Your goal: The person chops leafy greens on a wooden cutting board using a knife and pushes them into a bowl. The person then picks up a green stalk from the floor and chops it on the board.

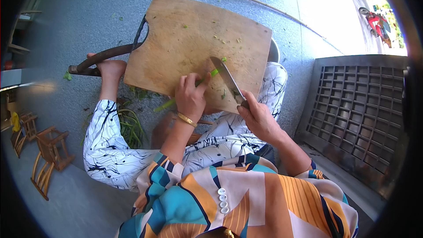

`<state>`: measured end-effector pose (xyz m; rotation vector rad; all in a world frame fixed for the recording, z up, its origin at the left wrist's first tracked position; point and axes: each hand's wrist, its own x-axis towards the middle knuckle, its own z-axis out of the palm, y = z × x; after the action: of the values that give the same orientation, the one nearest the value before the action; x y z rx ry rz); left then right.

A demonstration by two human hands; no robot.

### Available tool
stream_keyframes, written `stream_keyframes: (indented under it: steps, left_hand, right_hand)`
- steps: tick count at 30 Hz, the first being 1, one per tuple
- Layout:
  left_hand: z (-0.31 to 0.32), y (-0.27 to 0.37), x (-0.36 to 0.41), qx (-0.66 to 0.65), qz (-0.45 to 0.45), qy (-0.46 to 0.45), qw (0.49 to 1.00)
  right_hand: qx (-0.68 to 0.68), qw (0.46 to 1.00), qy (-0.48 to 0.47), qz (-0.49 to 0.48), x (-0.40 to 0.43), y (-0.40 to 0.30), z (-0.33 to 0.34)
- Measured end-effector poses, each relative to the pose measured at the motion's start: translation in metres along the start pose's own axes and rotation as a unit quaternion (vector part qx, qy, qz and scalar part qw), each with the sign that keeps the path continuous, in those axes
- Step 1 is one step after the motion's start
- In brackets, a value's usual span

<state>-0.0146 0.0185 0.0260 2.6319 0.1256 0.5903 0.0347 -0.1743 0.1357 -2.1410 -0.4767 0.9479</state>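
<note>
A wooden cutting board (195,36) lies before me, with small green bits scattered on it. My left hand (192,96), with a gold bangle at the wrist, holds a green vegetable stalk (165,104) whose far end lies on the board. In my right hand (259,117) is a kitchen knife (228,77) gripped by its dark handle. Its blade slants across the board, beside or against the far end of the stalk; I cannot tell whether it touches. Leafy green stalks (131,125) lie in a heap on the floor below the board, between my legs.
A curved dark wooden piece (109,54) juts out left of the board, by my bare foot. A metal bowl's rim (274,51) shows under the board's right edge. On the right stands a metal lattice (350,105). A thin pole (264,5) lies beyond; small wooden chairs (53,148) are at left.
</note>
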Motion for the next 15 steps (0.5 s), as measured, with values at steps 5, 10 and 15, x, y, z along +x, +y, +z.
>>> stream_keyframes:
  steps: [5,10,15]
  left_hand:
    - [-0.001,0.001,0.001,0.013,-0.004,-0.009,1.0]
    - [-0.003,0.004,0.002,0.004,-0.009,-0.014,1.0]
    - [-0.002,0.005,0.003,0.003,-0.008,-0.011,1.0]
  right_hand:
    - [-0.036,0.999,0.008,-0.015,-0.004,0.004,0.007]
    - [-0.129,0.99,0.046,-0.039,0.006,-0.002,0.021]
    - [-0.145,0.986,0.069,-0.047,0.027,-0.002,0.024]
